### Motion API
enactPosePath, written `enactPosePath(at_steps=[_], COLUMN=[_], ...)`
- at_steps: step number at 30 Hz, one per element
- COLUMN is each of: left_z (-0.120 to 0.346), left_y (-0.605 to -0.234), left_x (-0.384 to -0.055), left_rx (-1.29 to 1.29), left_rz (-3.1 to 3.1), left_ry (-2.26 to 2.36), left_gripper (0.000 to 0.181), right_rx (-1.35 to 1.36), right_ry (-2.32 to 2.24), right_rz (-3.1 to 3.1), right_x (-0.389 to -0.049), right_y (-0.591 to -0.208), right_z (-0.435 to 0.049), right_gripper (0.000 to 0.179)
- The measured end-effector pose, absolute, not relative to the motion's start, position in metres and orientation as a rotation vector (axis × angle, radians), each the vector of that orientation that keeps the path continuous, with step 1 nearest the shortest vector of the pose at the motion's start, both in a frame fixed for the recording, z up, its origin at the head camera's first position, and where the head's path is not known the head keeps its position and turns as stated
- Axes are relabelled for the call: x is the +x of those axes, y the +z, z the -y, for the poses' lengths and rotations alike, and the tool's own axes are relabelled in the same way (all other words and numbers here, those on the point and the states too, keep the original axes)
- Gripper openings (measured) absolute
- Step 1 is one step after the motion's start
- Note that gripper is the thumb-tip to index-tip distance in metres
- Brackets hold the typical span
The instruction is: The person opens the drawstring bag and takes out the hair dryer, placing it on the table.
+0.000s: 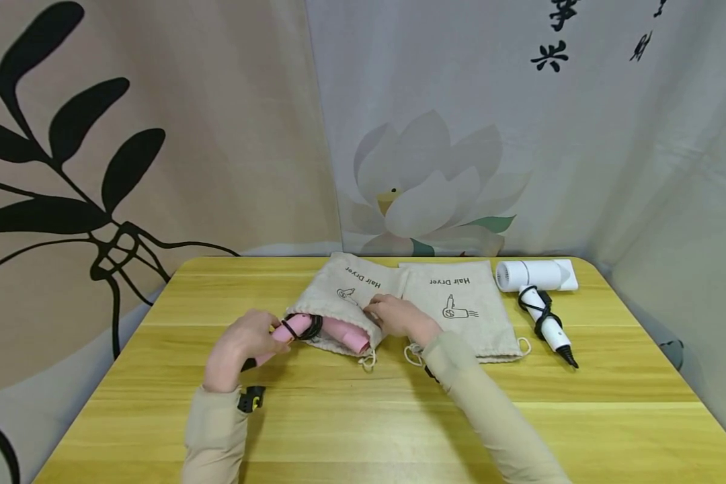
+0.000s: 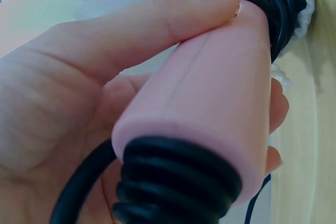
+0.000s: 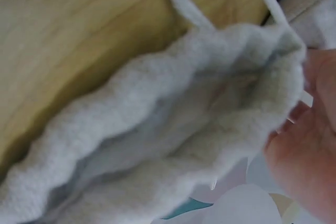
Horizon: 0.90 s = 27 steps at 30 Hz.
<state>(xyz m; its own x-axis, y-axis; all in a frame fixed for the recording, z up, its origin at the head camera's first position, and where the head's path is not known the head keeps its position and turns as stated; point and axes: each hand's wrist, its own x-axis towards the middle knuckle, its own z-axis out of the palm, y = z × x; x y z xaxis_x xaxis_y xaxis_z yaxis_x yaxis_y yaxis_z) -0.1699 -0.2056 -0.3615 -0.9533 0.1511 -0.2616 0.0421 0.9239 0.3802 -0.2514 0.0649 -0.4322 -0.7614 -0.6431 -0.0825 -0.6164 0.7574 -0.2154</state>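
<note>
A pink hair dryer (image 1: 345, 334) lies partway inside the mouth of a beige drawstring bag (image 1: 355, 279) printed "Hair Dryer". My left hand (image 1: 251, 339) holds its handle (image 2: 210, 82), thumb along the top and fingers curled beneath. Black cord (image 2: 283, 9) is wound around the handle near the bag's mouth. At the right side of that mouth my right hand (image 1: 401, 316) grips the cloth. In the right wrist view, the gathered rim (image 3: 157, 82) gapes, with the right hand (image 3: 310, 135) at its edge.
Just right of it, a second printed drawstring bag (image 1: 466, 336) lies flat. A white hair dryer (image 1: 535, 275), its black cord wrapped around the handle, rests at the back right of the wooden table (image 1: 363, 430). Printed curtains (image 1: 248, 134) hang behind.
</note>
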Motion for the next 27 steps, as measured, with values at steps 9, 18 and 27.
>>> enactPosePath(at_steps=[9, 18, 27], left_z=[0.214, 0.219, 0.221], left_y=[-0.359, -0.359, -0.359], left_x=[-0.170, -0.168, -0.168], left_rx=[0.189, 0.219, 0.227], left_rz=[-2.782, -2.791, -2.772], left_ry=[0.527, 0.520, 0.544], left_gripper=[0.051, 0.046, 0.047], right_rx=[-0.945, -0.948, -0.941], right_ry=[-0.214, -0.238, -0.282], right_rz=[-2.792, -2.775, -2.764], right_x=[-0.252, -0.256, -0.260], right_y=[-0.435, -0.438, -0.438], right_z=[-0.065, -0.065, -0.066], right_gripper=[0.038, 0.046, 0.052])
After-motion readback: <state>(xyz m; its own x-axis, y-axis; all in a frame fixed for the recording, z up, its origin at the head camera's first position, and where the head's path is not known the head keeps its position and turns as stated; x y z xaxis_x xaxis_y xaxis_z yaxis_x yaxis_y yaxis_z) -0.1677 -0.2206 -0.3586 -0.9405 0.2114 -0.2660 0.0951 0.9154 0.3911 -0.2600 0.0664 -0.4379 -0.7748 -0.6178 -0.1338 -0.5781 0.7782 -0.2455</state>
